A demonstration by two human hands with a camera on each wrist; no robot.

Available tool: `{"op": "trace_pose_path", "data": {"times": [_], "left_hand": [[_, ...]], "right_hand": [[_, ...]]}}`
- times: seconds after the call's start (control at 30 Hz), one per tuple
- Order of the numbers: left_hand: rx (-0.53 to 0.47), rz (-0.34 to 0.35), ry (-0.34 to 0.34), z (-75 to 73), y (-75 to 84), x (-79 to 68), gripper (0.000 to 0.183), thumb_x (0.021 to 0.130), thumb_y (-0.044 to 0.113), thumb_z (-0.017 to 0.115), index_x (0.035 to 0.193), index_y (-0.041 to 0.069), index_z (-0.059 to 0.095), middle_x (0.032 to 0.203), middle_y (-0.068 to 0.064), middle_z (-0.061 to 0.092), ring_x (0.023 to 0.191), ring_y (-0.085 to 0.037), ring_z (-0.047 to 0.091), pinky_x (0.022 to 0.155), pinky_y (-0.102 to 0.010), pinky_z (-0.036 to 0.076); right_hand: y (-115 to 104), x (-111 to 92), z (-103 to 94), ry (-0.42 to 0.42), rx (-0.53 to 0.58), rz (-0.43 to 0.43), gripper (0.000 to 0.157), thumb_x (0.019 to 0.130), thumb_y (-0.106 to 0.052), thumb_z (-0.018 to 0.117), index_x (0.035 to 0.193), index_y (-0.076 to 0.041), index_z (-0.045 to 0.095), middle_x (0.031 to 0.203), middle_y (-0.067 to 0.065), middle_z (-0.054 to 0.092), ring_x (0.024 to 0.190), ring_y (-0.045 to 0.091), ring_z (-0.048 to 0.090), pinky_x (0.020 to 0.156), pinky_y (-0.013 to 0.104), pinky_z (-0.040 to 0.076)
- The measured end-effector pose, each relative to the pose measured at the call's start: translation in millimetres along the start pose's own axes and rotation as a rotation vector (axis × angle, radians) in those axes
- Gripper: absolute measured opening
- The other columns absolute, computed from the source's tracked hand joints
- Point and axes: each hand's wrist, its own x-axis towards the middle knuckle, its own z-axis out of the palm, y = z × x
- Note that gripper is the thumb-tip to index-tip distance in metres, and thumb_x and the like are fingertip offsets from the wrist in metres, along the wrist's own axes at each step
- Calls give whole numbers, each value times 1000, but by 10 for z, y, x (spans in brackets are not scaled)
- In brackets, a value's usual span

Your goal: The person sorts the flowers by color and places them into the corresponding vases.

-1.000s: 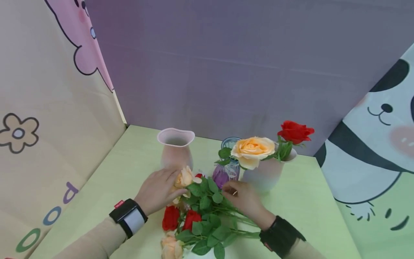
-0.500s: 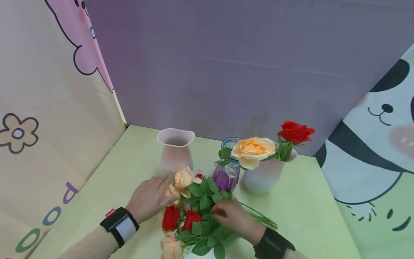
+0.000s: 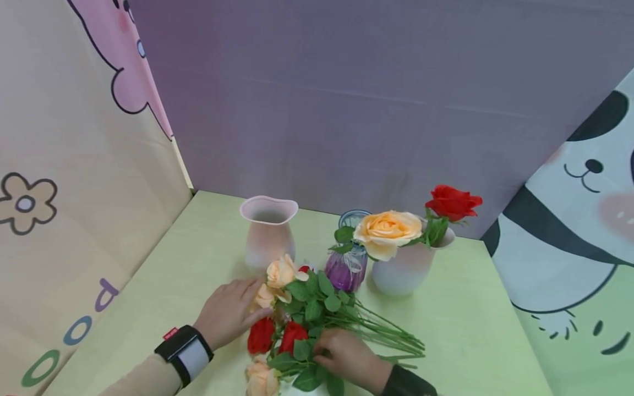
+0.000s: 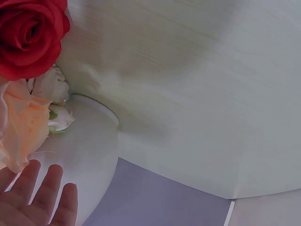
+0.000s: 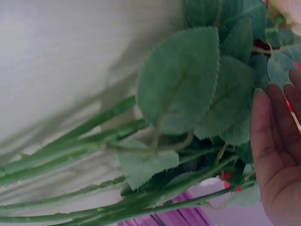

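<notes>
A bunch of artificial roses lies on the table, heads to the left, green stems [image 3: 391,330] to the right. My left hand [image 3: 230,311] has its fingers extended beside the peach roses [image 3: 282,270] and a red rose [image 3: 261,334]. In the left wrist view its spread fingers reach close under a peach rose [image 4: 23,117]. My right hand [image 3: 349,357] is low over the leaves [image 3: 313,311], fingers bent a little. The right wrist view shows those fingers loose near the leaves [image 5: 181,80], with nothing gripped. Another peach rose [image 3: 262,377] lies at the front.
Behind the bunch stand a pink-and-white vase [image 3: 269,236] with a wavy rim and a purple-blue glass vase [image 3: 344,272]. Right of them, a rounded vase [image 3: 403,269] holds a large peach rose [image 3: 388,234] and a red rose [image 3: 453,202]. A grey backdrop rises behind.
My right hand has moved from near the purple vase toward the front, over the leaves, uncovering stems. My left hand has drawn back slightly left and down from the upper peach rose.
</notes>
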Motion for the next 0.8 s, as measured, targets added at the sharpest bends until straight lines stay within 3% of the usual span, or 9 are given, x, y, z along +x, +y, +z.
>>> {"op": "trace_pose_path", "data": {"times": [0.17,0.3,0.43,0.63,0.8], "left_hand": [[5,-8,-9,21,14,-6,69,93,59,57,136,5,59,132,-12,63,119,-32,60,97,-50,52],[1,-13,-16,41,17,-8,68,93,58,57,136,5,59,132,-12,63,119,-31,60,96,-50,52],[1,-15,-16,53,11,-12,68,93,58,57,136,6,59,132,-11,63,119,-31,60,96,-50,52],[2,-14,-13,53,11,-18,67,93,58,56,135,6,60,132,-11,63,118,-31,61,95,-49,52],[-7,-22,-22,49,21,-25,67,94,58,56,136,6,59,133,-11,63,120,-31,60,97,-50,51]], "right_hand": [[-39,-23,81,15,-184,-76,4,88,-20,74,89,-17,75,85,-9,69,78,2,62,70,14,50],[-79,-39,150,-18,-314,-65,4,87,-24,74,88,-21,73,85,-11,66,78,3,61,65,15,48],[-84,-34,239,-58,-352,-55,6,87,-25,74,84,-21,71,82,-11,63,76,2,57,62,14,46],[-37,-21,359,-2,-429,-123,8,82,-18,76,77,-20,70,75,-11,60,69,1,54,55,11,41],[-25,-12,393,-12,-420,-93,8,83,-18,76,78,-20,69,74,-10,60,70,2,55,54,13,42]]}}
